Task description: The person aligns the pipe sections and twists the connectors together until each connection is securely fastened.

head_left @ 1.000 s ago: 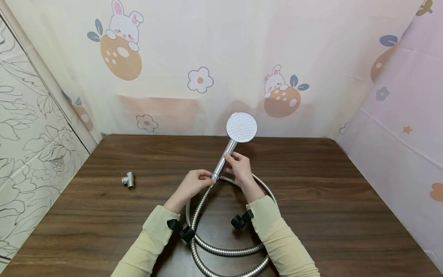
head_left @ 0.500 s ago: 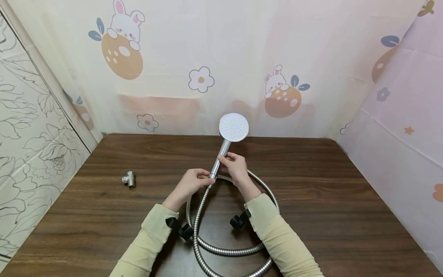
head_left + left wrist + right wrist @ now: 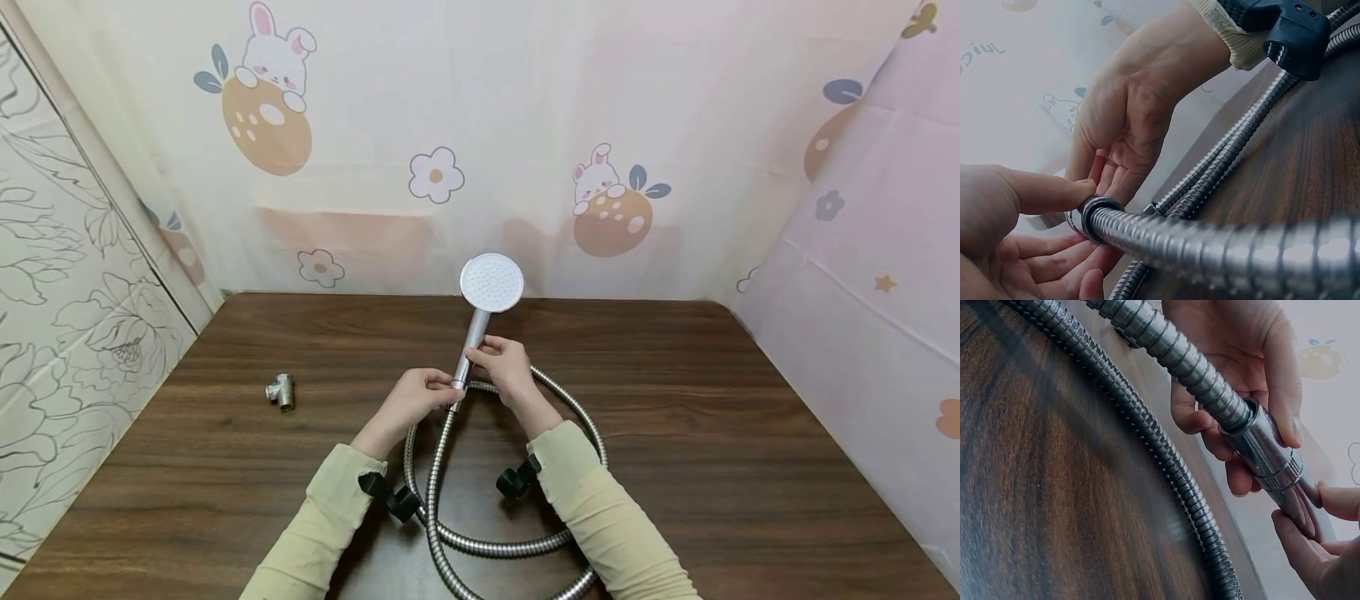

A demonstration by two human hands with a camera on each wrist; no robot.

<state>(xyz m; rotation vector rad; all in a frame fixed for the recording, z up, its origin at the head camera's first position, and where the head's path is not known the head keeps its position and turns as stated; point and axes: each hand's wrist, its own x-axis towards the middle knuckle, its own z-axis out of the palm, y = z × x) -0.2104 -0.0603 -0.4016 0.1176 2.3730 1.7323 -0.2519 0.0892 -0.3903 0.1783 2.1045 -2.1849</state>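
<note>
A round shower head (image 3: 491, 283) with a white face and a chrome handle tilts up at the middle of the table. My right hand (image 3: 507, 372) pinches the handle between thumb and fingers. Just below, my left hand (image 3: 415, 400) pinches the chrome hose nut (image 3: 1252, 440) where the handle meets the hose. In the right wrist view, the nut sits against the end of the handle (image 3: 1297, 509), no gap showing. From the nut the ribbed metal hose (image 3: 432, 492) runs down toward me and loops on the table, partly hidden by the right forearm.
A small chrome T-shaped fitting (image 3: 281, 392) lies on the left part of the brown wooden table (image 3: 750, 467). Behind the table hangs a patterned curtain (image 3: 495, 100), close to the shower head. A black wrist mount (image 3: 390, 497) is strapped on each sleeve.
The shower head has swung left, a little lower and more upright. My right hand has shifted slightly left with the handle; the left stays at the nut. The hose below has moved slightly right.
</note>
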